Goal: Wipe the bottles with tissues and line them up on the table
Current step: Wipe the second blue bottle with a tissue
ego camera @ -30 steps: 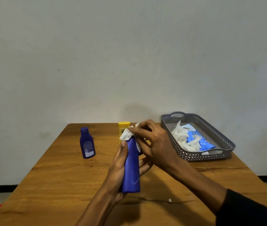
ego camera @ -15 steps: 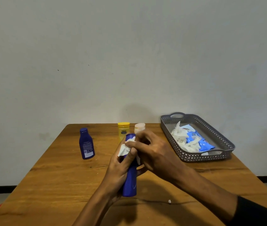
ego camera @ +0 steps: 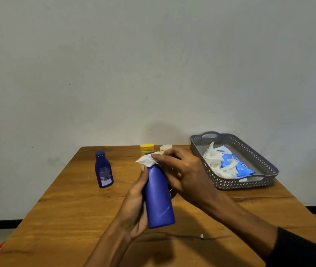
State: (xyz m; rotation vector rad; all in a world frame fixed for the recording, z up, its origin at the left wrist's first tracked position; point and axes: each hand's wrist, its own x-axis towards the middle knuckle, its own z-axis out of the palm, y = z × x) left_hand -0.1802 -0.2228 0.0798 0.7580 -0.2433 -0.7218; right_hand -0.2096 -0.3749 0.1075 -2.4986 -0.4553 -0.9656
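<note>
My left hand [ego camera: 134, 207] grips a large blue bottle [ego camera: 159, 199] above the wooden table [ego camera: 66, 212], tilted slightly with its base toward me. My right hand [ego camera: 184, 170] presses a crumpled white tissue [ego camera: 146, 160] over the bottle's top end. A smaller dark blue bottle [ego camera: 103, 170] stands upright at the table's left. Behind my hands, a yellow-capped bottle [ego camera: 146, 149] and a pale-capped bottle [ego camera: 165, 148] stand near the far edge, mostly hidden.
A grey perforated tray [ego camera: 257, 162] sits at the back right, holding used white tissues [ego camera: 214, 162] and a blue wipes pack [ego camera: 236, 166]. A small white scrap [ego camera: 202, 236] lies on the table near me. A wall rises just past the far edge.
The tissue has gone from the bottle's top down to its neck and back up to the top. The blue bottle has been raised and tilted, now showing more of its body.
</note>
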